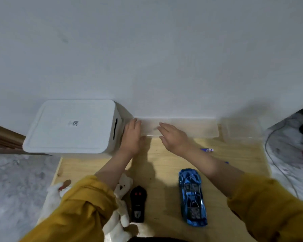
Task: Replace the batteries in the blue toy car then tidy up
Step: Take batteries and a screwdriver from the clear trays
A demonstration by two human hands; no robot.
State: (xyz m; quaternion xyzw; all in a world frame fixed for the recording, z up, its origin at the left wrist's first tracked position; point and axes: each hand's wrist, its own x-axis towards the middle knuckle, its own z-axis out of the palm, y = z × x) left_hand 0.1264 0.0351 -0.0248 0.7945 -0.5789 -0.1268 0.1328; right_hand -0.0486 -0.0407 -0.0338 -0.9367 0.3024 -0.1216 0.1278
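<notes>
Fingers (135, 124) of my left hand (132, 137) lie straight and close together, flat against the near-left part of a clear plastic box (191, 127) that stands at the far edge of the tabletop (164, 154), against the white wall (147, 49). My right hand (173, 137) is laid on the same box a little to the right, its fingers slightly spread and extended, palm down. Neither hand pinches or holds anything; both just rest on or press the see-through surface. I judge that I am about to draw the box toward me or lift its lid, probably because fresh batteries or a tool are kept inside, though I cannot make out any contents through the cloudy plastic.

Nearer to me, the blue toy car (191, 196) sits upright on its wheels on the right half of the tabletop, well apart from both hands and untouched. Its battery cover must be underneath, so the car has not been turned over yet. A black remote control (137, 203) lies to its left, and a white plush toy (121, 189) is partly under my left sleeve (80, 206). Beyond the car lies a small blue-and-white object (207, 150); it is too small to name. A white lidded bin (68, 126) stands just left of my left hand.
</notes>
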